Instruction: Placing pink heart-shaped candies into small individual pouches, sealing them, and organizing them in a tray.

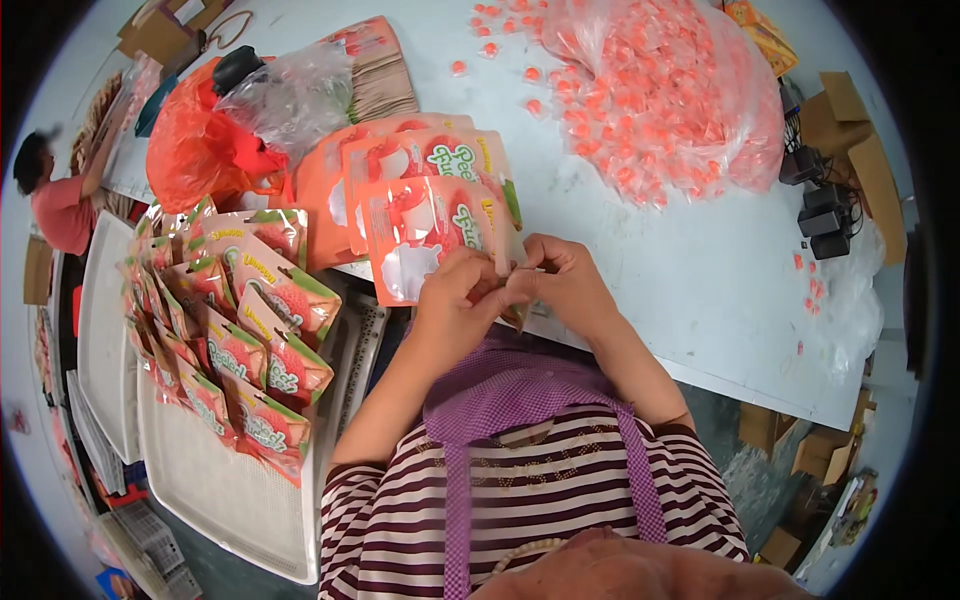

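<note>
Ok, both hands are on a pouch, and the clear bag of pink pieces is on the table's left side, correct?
One slip: the head view shows that clear bag on the right side of the table. The left hand and right hand are on a pouch.

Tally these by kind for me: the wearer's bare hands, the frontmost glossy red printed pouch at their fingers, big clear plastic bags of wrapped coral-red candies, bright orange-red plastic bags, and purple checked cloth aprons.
Bare hands, left hand and right hand: 2
Printed pouch: 1
Candy bag: 1
Orange-red bag: 1
Purple apron: 1
Total: 6
</note>
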Motion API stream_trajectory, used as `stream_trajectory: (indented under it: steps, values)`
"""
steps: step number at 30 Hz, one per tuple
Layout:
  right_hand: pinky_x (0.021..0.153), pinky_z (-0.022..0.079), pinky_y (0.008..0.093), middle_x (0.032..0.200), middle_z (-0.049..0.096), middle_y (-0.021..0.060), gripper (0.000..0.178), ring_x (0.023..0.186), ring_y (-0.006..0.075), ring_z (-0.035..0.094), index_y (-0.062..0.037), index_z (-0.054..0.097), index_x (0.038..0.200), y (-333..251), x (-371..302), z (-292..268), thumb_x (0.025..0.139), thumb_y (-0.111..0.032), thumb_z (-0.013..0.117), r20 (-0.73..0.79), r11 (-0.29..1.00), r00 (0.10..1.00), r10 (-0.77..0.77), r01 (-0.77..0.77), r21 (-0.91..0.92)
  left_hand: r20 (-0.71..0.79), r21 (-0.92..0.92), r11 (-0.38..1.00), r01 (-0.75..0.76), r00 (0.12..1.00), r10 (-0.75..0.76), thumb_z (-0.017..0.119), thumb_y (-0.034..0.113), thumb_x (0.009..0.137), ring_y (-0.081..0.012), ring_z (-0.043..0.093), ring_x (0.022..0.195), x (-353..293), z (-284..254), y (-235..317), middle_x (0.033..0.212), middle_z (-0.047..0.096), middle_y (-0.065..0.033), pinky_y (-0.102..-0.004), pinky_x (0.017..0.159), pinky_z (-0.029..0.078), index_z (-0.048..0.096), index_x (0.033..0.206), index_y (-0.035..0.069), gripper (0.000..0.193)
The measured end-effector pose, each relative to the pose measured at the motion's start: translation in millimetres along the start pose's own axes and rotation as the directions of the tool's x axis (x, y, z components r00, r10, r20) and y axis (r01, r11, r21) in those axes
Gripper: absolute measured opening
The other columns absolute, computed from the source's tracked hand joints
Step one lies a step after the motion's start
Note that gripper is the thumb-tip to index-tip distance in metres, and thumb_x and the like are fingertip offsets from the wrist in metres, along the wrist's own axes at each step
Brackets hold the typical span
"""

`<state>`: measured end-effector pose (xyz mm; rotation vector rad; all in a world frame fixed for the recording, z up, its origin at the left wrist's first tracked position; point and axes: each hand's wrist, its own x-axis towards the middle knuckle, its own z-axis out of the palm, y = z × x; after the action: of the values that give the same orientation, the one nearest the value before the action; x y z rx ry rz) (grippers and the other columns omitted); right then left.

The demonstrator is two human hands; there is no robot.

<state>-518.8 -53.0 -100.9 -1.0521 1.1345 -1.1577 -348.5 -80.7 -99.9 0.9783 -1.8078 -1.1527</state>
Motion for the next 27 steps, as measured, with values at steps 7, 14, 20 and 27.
stream_trajectory:
  steps: [7, 14, 20, 27]
  values:
    - [0.056, 0.038, 0.0219, 0.079, 0.065, 0.0016, 0.022, 0.063, 0.0039, 0.044, -0.0021, 0.054, 0.071, 7.0, 1.1, -15.7, 0.083, -0.007, 0.071, -0.174, 0.963, 0.969, -0.174, 0.13, -0.238, -0.227, -0.05, 0.992, -0.116, 0.969, 0.102, 0.065, -0.009, 0.074, -0.0178, 0.054, 0.068, -4.8, -17.3, -3.6, 0.081, 0.053, -0.0072, -0.0258, 0.059, 0.043, 0.057, 0.077, 0.002, 0.013]
    - [0.053, 0.036, 0.0247, 0.075, 0.057, 0.0004, 0.01, 0.061, 0.0061, 0.04, 0.0003, 0.059, 0.083, 4.8, -4.0, -21.6, 0.075, 0.004, 0.064, -0.063, 0.948, 0.978, -0.2, 0.177, -0.264, 0.282, 0.334, 0.869, -0.365, 0.919, 0.277, 0.075, 0.004, 0.069, -0.0258, 0.062, 0.089, -7.3, -19.1, 8.1, 0.118, 0.055, -0.0179, -0.036, 0.084, 0.05, 0.066, 0.107, 0.007, 0.039]
    - [0.062, 0.043, 0.027, 0.077, 0.057, 0.0046, 0.012, 0.069, 0.0114, 0.048, -0.0014, 0.058, 0.086, -2.8, -13.5, -39.4, 0.075, 0.001, 0.065, 0.033, 0.935, 0.997, -0.064, 0.072, -0.346, 0.488, 0.452, 0.734, -0.506, 0.83, 0.271, 0.08, 0.019, 0.065, -0.0349, 0.053, 0.119, 7.8, -34.9, 10.3, 0.13, 0.057, -0.0144, -0.041, 0.098, 0.043, 0.065, 0.101, 0.003, 0.043]
    - [0.101, 0.038, 0.0406, 0.125, 0.056, 0.0121, 0.044, 0.119, 0.0297, 0.049, -0.0093, 0.059, 0.118, 0.1, 6.5, -107.2, 0.079, -0.021, 0.075, -0.106, 0.423, 0.827, -0.552, 0.168, -0.891, 0.129, 0.276, 0.901, -0.334, 0.942, 0.31, 0.071, 0.007, 0.079, -0.0424, 0.059, 0.108, 29.0, 8.7, -41.6, 0.124, 0.058, -0.0257, -0.0437, 0.089, 0.049, 0.062, 0.09, -0.002, 0.017]
